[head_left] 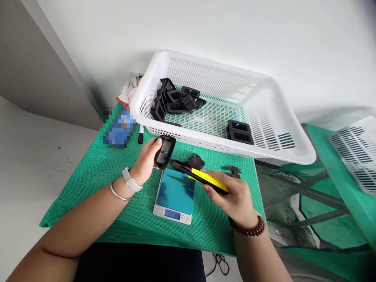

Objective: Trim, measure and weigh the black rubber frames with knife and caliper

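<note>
My left hand [147, 158] grips a black plastic part [164, 152] with a raised rim, tilted up above the back left of a small scale. In my right hand [232, 196] is a yellow and black utility knife [209, 181], its front end pointing left toward the part. A gap shows between knife and part. Below them lies the scale [175, 192] with a shiny blue-green plate and a lit display. Behind the knife is a crumpled dark scrap [194, 161]. More black scraps [232, 170] lie just beyond my right hand.
A large white basket [276, 150] at the back holds several black parts [176, 98] on the left and a pair [240, 132] near its front edge. A black-capped marker [141, 135] and gloves [127, 92] lie left of it. Another white basket [357, 156] stands far right.
</note>
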